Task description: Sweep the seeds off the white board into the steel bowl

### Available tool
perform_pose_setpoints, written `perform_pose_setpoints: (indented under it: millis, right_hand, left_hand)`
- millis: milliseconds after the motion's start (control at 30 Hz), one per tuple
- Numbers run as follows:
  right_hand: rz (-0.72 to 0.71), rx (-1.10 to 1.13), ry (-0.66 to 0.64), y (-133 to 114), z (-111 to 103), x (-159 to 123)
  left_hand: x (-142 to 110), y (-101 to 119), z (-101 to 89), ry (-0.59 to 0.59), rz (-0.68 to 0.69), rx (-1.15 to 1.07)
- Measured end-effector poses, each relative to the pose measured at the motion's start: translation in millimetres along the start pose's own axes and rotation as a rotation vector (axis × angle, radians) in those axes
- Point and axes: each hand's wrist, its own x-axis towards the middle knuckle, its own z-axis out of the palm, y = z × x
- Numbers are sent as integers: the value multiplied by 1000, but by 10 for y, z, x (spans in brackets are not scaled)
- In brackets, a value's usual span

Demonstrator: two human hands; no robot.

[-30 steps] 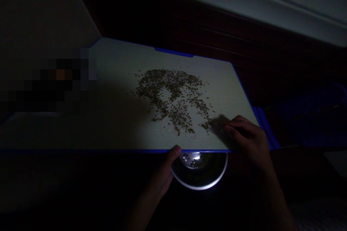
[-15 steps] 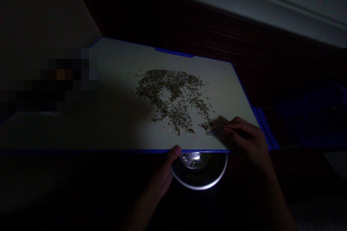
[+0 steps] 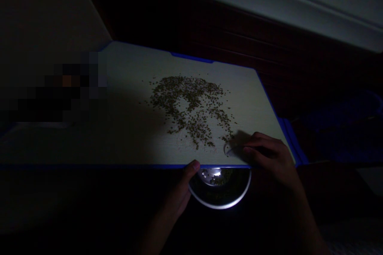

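Observation:
Small dark-green beans or grains [image 3: 185, 91] are spread in a loose heap on the pale, blue-edged tabletop [image 3: 125, 143]. My right hand [image 3: 272, 155], at the near right, pinches the thin handle of what looks like a small spoon [image 3: 229, 150]. Its pale end rests on the table just below the lowest grains. Under the front edge, my left hand [image 3: 184, 187] grips the left rim of a shiny metal bowl [image 3: 220, 206], thumb up by the table edge. Some of the same grains lie inside the bowl. Most of the left fingers are hidden in shadow.
A blurred, pixelated patch [image 3: 60, 91] covers the left end of the table. Dark wooden panelling [image 3: 227, 36] stands behind, with a pale ledge [image 3: 284, 12] above. Something blue [image 3: 350, 115] sits in the dark at right. The light is dim.
My right hand has moved the spoon slightly left and toward the front edge, bringing a few grains nearer. My left hand and the bowl have hardly moved.

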Motion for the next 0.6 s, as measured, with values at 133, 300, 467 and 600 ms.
perform_pose_setpoints:
  millis: [133,300,467,600]
  right_hand:
    - [4,-16,-42,-21,-19,5]
    - [-20,-10,-85,-17,-34,0]
    - [-45,-2,-106,-34,-33,8]
    - [-49,-13,-111,-39,-33,9]
  left_hand:
    - [2,-2,-4,12,-5,9]
    - [24,-28,-35,31,-17,18]
    - [19,-21,-36,1,-22,29]
    - [1,-5,-11,11,-24,34]
